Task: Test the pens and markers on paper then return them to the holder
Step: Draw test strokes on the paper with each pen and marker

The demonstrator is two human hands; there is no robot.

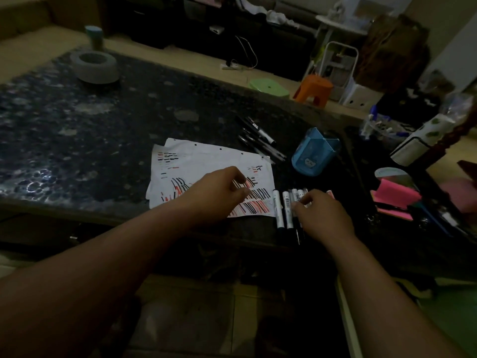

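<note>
Here markers (286,210) lie parallel, pointing away; right hand (325,218) pinches one, left hand (219,192) rests, fingers loosely curled

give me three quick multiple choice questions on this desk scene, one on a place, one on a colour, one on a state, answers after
1. Where does the left hand rest?
A on the paper
B raised in the air
C on the floor

2. What colour is the holder?
A orange
B blue
C green

3. What state is the paper in?
A blank
B crumpled into a ball
C lying flat, marked with black and red strokes

Answers:
1 A, its fingers touch the marked part of the sheet.
2 B, its wall is plainly blue.
3 C, rows of black and red strokes cover its near side.
</note>
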